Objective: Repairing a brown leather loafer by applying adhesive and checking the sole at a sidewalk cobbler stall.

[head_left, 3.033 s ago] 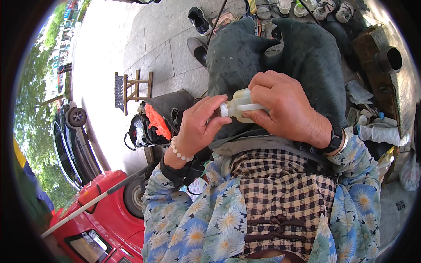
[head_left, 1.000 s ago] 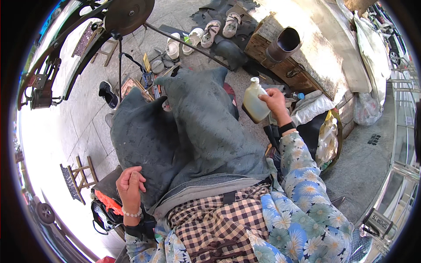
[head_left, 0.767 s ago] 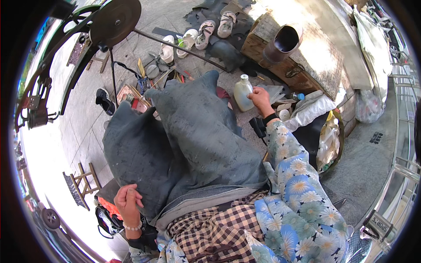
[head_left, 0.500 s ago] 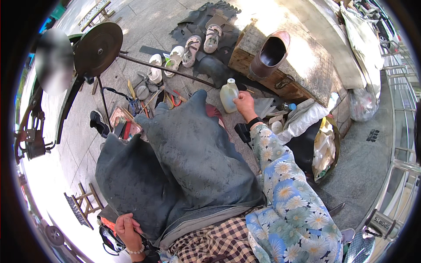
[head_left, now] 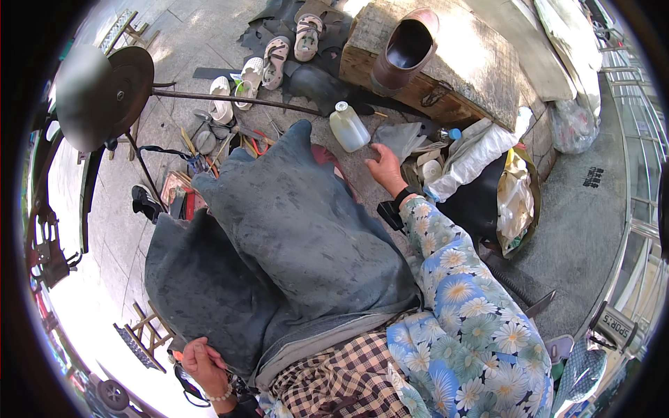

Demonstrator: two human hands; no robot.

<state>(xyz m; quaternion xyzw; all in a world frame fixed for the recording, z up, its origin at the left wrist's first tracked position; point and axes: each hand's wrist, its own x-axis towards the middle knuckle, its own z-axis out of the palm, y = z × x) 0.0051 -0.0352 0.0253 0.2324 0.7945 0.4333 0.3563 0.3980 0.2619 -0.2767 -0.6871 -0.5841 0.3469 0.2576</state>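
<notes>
My right hand (head_left: 385,169) reaches forward with its thumb apart from the fingers and nothing in it, so it is open. Just beyond its fingertips a translucent plastic jug (head_left: 350,129) with a white cap stands on the paving, tilted in the picture, apart from the hand. At the lower left my left hand (head_left: 204,364), a beaded bracelet on its wrist, is closed with the fingers curled together; whether anything is inside I cannot see. Beside it a dark grey apron (head_left: 300,209) drapes over my lap and knees.
Several sandals (head_left: 277,61) lie ahead, left of a wooden box (head_left: 453,63) bearing a brown shoe (head_left: 408,52). Hand tools (head_left: 205,141) are scattered at left near a metal stand with a round disc (head_left: 132,97). An open bag (head_left: 517,202) sits at right.
My right hand has let go of the jug and drawn back slightly toward me. The jug now stands apart from it. My left hand stays closed; the whole view has shifted somewhat.
</notes>
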